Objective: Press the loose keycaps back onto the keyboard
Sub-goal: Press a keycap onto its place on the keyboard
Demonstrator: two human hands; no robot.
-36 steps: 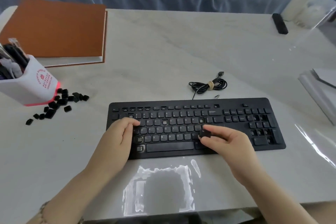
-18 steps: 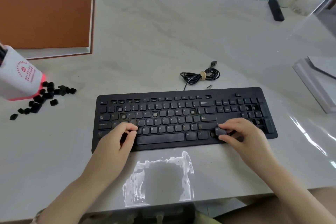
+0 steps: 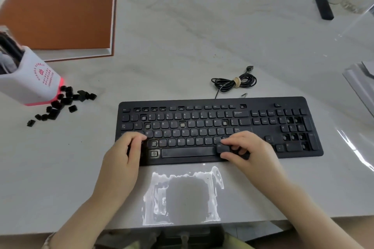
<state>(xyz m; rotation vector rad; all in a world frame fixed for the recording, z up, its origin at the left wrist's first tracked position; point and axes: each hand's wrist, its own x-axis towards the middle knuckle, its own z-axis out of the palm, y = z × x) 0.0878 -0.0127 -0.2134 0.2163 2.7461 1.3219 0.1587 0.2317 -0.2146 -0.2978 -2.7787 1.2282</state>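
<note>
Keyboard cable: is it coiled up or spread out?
Coiled. The cable lies bundled in loops behind the keyboard, held by a tan band, its plug end loose on the table.

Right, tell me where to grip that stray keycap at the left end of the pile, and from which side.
Pinch the stray keycap across two opposite side walls with thumb and forefinger, coming straight down from above. It is small, and lies apart from the pile on bare table, so fingertips probably fit on either side. The left hand is nearer.

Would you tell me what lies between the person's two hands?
Head view: the space bar and one uncapped socket lie between the left hand and the right hand, which pinches a keycap.
</note>
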